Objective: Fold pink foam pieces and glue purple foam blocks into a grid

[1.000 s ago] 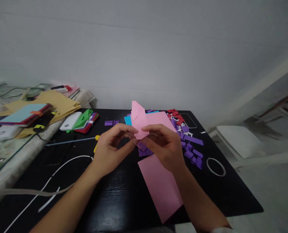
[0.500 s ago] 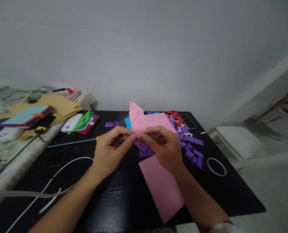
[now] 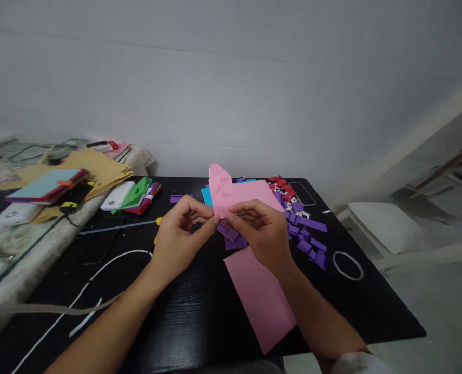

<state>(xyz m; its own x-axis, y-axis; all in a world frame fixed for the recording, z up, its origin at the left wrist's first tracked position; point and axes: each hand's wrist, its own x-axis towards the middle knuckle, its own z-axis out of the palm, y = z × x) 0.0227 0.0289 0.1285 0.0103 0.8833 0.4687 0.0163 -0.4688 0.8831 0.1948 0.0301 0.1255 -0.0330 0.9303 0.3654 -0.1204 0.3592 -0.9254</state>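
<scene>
A folded piece of pink paper stands upright between my two hands above the black table. My left hand pinches its lower left edge between thumb and index finger. On the other side, my right hand pinches the lower right edge the same way. Below my right hand and forearm lies a flat pink sheet, partly covered by them. Behind the folded piece is another pink sheet, with blue paper showing under it. Folded purple paper pieces lie just beneath my fingers.
Loose purple pieces and red pieces lie at the right, near a white ring. A white cable curves across the left of the black table. Stacked coloured paper and brown envelopes sit at the back left.
The fingertips have shifted slightly at the lower edge of the folded pink paper, showing more of its lower part. Both hands keep their pinch, and the view has moved a little.
</scene>
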